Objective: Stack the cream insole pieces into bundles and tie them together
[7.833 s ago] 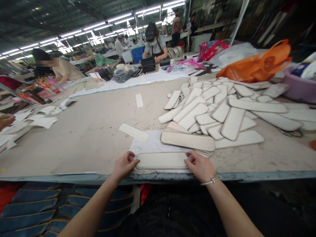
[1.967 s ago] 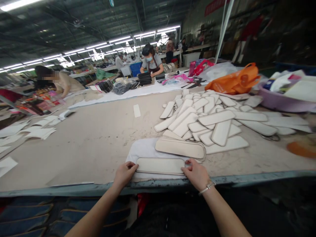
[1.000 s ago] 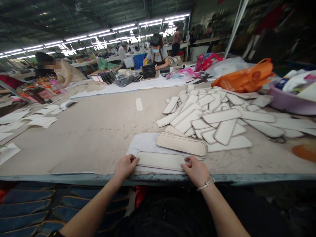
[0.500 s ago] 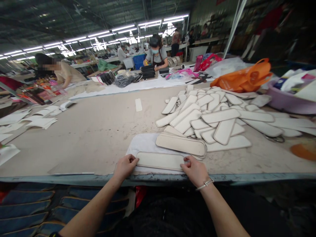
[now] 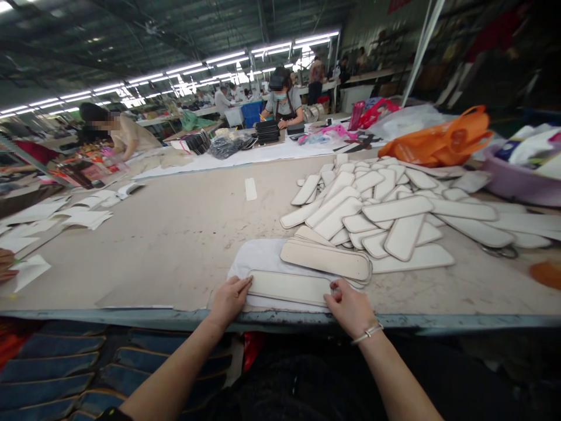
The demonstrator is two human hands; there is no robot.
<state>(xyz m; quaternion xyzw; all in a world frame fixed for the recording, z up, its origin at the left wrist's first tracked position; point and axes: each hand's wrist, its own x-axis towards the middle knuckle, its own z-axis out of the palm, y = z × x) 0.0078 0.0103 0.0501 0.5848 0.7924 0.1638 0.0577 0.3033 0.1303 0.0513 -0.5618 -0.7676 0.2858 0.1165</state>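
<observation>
A long cream panel with a dark edge lies on a white cloth near the table's front edge. My left hand is at the panel's left end, fingers pressed together on it. At the right end, my right hand pinches the corner between thumb and fingers. Just behind the panel is a small stack of similar panels, partly on the cloth. A large loose pile of cream panels spreads behind and to the right.
A small white strip lies mid-table. An orange bag and a purple basin stand at the back right. White sheets lie at the left, near another person's hand. Co-workers sit across the table.
The view has shifted slightly, moving the scene a little to the right. My left hand's fingers have straightened over the panel's end. Another person's hand has appeared at the left edge.
</observation>
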